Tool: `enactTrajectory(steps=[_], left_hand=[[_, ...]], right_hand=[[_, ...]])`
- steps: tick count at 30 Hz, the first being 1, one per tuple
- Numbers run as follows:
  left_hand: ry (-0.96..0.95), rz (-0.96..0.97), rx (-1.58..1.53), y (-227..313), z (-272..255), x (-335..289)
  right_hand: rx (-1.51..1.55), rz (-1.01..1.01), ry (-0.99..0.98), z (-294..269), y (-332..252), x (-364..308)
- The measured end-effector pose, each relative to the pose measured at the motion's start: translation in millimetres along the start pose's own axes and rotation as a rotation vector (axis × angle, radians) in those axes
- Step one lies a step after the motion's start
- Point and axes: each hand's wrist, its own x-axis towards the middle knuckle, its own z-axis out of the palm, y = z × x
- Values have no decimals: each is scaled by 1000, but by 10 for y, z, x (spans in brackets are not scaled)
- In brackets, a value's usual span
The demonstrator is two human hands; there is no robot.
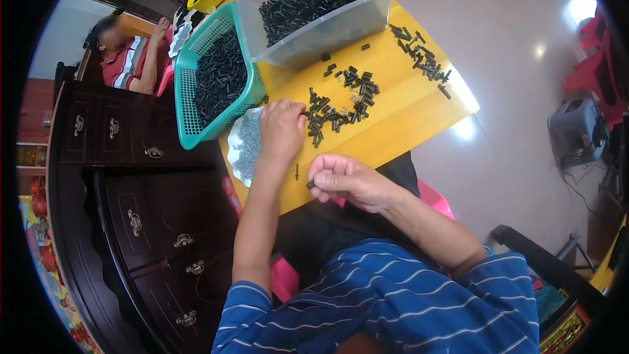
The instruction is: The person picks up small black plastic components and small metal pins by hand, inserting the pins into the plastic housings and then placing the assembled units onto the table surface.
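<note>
My right hand is closed in a pinch on a small black plastic piece, held just over the near edge of the yellow wooden table. My left hand lies back up between a scalloped white plate of small clear or silvery pieces and a loose pile of short black plastic parts. Its fingers are curled and bunched at the pile's left side; what they hold, if anything, is hidden. A single thin black part lies on the table between my hands.
A green basket and a clear plastic bin, both full of black parts, stand beyond my hands. More black parts lie far right. Left is a dark wooden cabinet; a person in a red striped shirt sits behind it.
</note>
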Motion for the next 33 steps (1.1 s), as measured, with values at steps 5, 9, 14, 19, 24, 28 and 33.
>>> enactTrajectory(steps=[5, 9, 14, 19, 24, 28, 33], left_hand=[[55, -5, -69, -50, 26, 69], [76, -22, -119, -72, 69, 253], [90, 27, -194, 6, 170, 515], [93, -66, -110, -73, 244, 652], [-54, -159, -179, -88, 341, 725], [-21, -137, -218, -148, 386, 718], [61, -42, -126, -234, 459, 711]], right_hand=[[0, 0, 44, -7, 1, 15], [16, 2, 57, -34, -24, 28], [61, 9, 76, -1, -27, 45], [75, 4, 98, -6, -33, 39], [49, 7, 174, -25, -65, -23], [72, -25, 135, -73, 67, 44], [120, -36, 43, -179, 158, 156]])
